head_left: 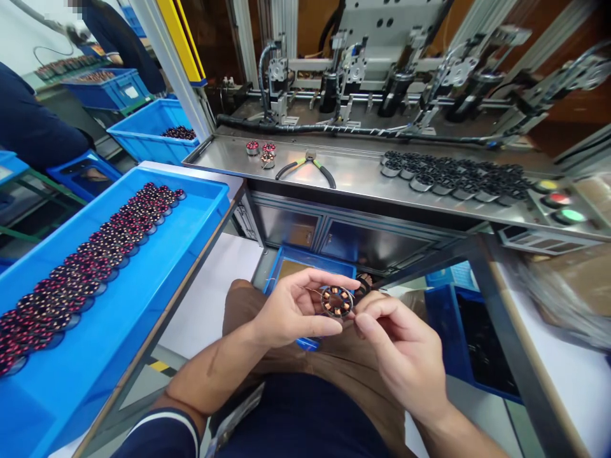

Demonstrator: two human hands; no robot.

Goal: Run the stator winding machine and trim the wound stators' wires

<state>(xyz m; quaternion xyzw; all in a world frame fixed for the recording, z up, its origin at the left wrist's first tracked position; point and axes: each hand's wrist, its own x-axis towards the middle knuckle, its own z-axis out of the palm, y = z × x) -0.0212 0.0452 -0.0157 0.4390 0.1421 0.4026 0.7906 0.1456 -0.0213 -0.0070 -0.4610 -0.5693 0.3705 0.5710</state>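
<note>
My left hand (300, 308) curves its thumb and fingers around a small motor stator (337, 301), a dark ring with copper-coloured windings facing up. A thin wire sticks out on the ring's left side. At the stator's lower right edge, the thumb and fingertips of my right hand (401, 350) are pinched together; what lies between them is too small to make out. Both hands are above my lap. Beyond them, on the metal ledge, lie cutting pliers (310, 166) with green and black handles, beside a few red-and-copper wound stators (267, 159).
Rows of wound stators (100, 254) fill part of a blue tray (191, 219) at left. Several black stator cores (453, 177) stand on the right of the ledge, near push buttons (556, 200). A winding machine (353, 83) rises behind. Another person (33, 121) sits far left.
</note>
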